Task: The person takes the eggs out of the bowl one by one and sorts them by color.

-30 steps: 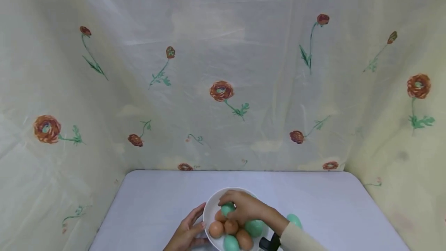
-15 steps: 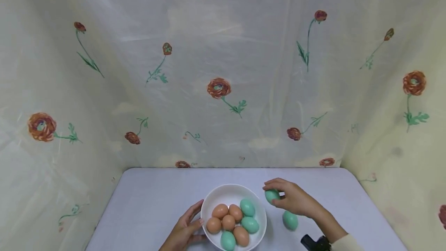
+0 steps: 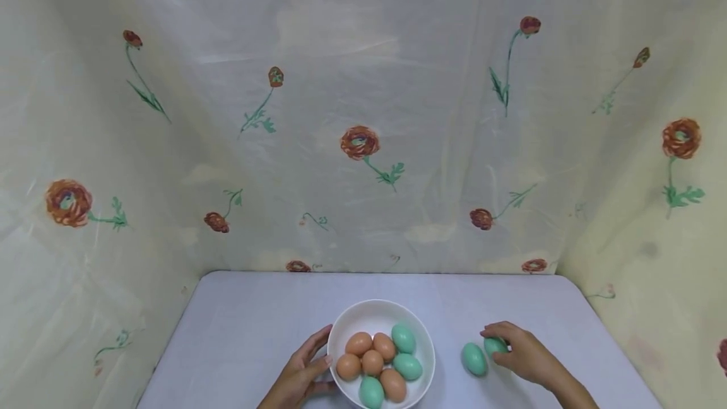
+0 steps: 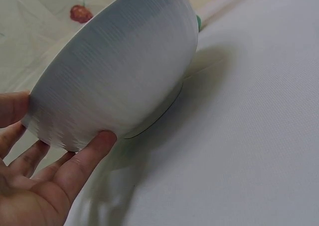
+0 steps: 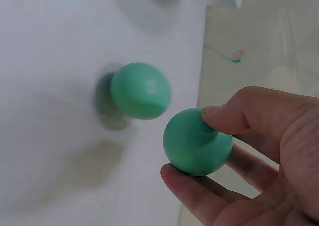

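Observation:
My left hand [image 3: 298, 371] holds the left side of a white bowl [image 3: 377, 313]. Its fingers [image 4: 82, 168] lie against the bowl's outer wall in the left wrist view. Inside the bowl are several brown eggs [image 3: 372, 363] and three green eggs [image 3: 407, 366]. To the right of the bowl, my right hand [image 3: 525, 355] pinches a green egg [image 5: 194, 145] between thumb and fingers. Another green egg [image 3: 474, 359] lies on the table just left of it, seen close by the held one in the right wrist view [image 5: 141, 91].
A white-covered table [image 3: 261, 308] carries everything. Behind it and along both sides hangs a pale plastic curtain [image 3: 426, 100] with printed orange flowers. The table's far edge runs close to the curtain.
My right hand has carried a green egg out of the bowl, then rightward and down beside the other green egg on the table. The left hand has stayed at the bowl.

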A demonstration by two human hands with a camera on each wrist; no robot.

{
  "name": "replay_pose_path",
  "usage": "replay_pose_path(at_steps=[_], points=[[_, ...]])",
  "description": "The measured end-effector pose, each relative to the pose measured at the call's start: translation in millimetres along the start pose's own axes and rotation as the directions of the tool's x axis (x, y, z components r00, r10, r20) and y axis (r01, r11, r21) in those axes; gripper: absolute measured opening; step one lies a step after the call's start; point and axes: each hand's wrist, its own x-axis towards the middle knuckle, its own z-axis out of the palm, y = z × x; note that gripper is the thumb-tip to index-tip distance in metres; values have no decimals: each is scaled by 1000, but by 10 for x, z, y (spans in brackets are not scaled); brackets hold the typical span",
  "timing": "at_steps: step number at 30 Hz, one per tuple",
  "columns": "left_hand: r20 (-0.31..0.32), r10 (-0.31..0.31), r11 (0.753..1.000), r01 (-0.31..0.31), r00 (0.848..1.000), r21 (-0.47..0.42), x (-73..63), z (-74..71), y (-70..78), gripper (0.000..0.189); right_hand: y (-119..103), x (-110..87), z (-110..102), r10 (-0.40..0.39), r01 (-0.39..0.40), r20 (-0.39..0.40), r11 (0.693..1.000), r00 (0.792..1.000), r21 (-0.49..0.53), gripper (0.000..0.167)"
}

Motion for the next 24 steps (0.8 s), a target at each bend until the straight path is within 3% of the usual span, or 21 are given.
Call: replay_pose_path(at_steps=[5,14,24], points=[[-5,-1,1000,1,1000,3,5,2,4,71,161,-50,115,19,-20,-28,999,999,-36,37],[-6,1,1000,-1,1000,2,1,1,-11,70,253,-67,264,47,-49,-64,998,997,-33,37],[-11,-12,1000,12,1000,-7,10,-7,2,69,278,-43,345,179,-177,-19,982,984,66,37]])
